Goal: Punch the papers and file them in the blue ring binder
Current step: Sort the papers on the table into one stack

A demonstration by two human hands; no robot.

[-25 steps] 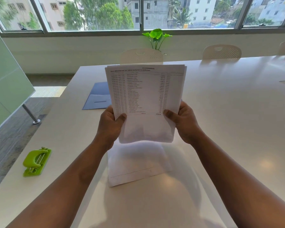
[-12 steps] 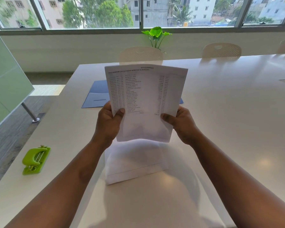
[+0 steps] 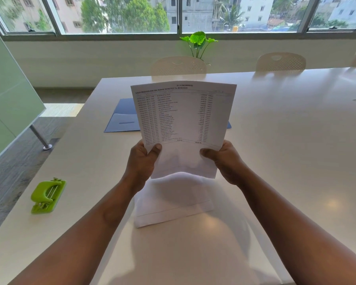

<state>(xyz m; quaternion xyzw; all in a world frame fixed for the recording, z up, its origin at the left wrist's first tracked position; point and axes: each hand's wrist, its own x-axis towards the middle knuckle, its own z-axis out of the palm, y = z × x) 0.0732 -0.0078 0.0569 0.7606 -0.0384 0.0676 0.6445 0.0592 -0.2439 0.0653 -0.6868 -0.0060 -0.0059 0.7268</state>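
My left hand [image 3: 141, 161] and right hand [image 3: 227, 161] pinch the printed sheets [image 3: 183, 120] upright; uneven edges could misalign the punched holes.

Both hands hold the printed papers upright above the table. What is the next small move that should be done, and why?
Probably carry the papers left toward the green hole punch. The left hand and right hand both grip the stack's lower corners, no holes show along its edges, and the blue binder lies open behind it, so punching seems to come first.
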